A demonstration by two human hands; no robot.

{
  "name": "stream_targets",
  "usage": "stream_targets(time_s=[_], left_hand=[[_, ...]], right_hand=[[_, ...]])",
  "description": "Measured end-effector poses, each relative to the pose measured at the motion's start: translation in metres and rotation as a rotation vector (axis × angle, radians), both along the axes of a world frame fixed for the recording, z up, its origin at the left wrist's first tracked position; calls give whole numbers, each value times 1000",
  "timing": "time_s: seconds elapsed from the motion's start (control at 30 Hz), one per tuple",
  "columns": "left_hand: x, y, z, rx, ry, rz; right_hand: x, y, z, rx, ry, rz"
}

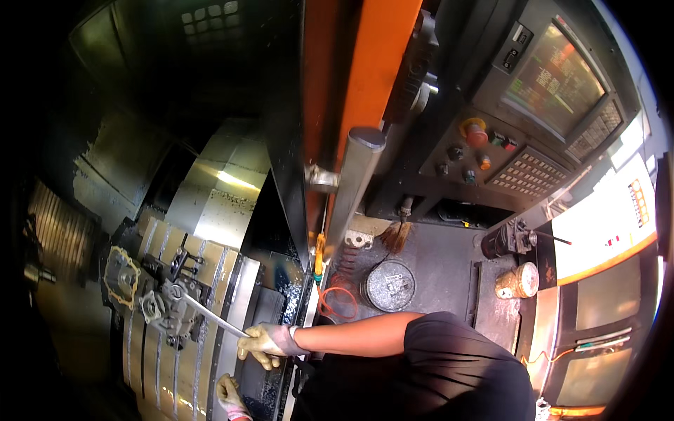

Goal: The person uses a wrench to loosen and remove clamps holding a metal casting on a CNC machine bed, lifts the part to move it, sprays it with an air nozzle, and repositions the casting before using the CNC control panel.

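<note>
My right hand (264, 344), in a pale work glove, is closed round the end of a long-handled wrench (217, 320). The wrench's far end meets a grey cast metal housing (174, 309) with several openings and lugs. The housing sits on a slotted machine table (165, 375), next to black clamps (184, 263). A flat cover-shaped part with a yellowish rim (121, 276) stands at the housing's left. Lower down, near the table's front edge, my gloved left hand (230, 394) is loosely curled, and nothing shows in it. Its wrist runs toward the lower edge.
An orange door frame (372, 70) and grey handle bar (359, 175) rise beside the opening. To the right are a control panel (502, 151), a hanging brush (397, 235), a bucket of metal chips (390, 285) and a dirty tub (518, 281). An orange coiled air hose (340, 300) hangs near my arm.
</note>
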State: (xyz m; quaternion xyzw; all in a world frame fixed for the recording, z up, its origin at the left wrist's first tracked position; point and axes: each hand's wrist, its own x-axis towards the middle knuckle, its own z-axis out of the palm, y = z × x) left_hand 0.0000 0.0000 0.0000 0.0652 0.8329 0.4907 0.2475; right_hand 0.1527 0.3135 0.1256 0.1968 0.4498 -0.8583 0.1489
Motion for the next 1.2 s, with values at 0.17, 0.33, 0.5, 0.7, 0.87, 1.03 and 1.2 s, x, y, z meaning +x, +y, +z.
stream_targets(time_s=[0.17, 0.33, 0.5, 0.7, 0.87, 1.03, 1.2], left_hand=[[26, 53, -33, -21, -144, -54], [-86, 60, 56, -82, 231, -30], [-146, 148, 133, -44, 1145, -389], [-220, 181, 115, -354, 1171, -437], [-259, 204, 77, -517, 1011, -544], [-267, 211, 71, -505, 1000, -587], [-271, 220, 76, -563, 987, -615]], right_hand=[[34, 51, -19, -1, -183, 147], [-31, 22, -42, -222, -277, 31], [-10, 25, -49, -177, -273, -184], [-96, 7, -68, -157, -218, -126], [-179, 6, -72, -64, -79, -108], [-228, -1, -95, -262, -181, -222], [-276, -28, -89, -345, -374, -384]])
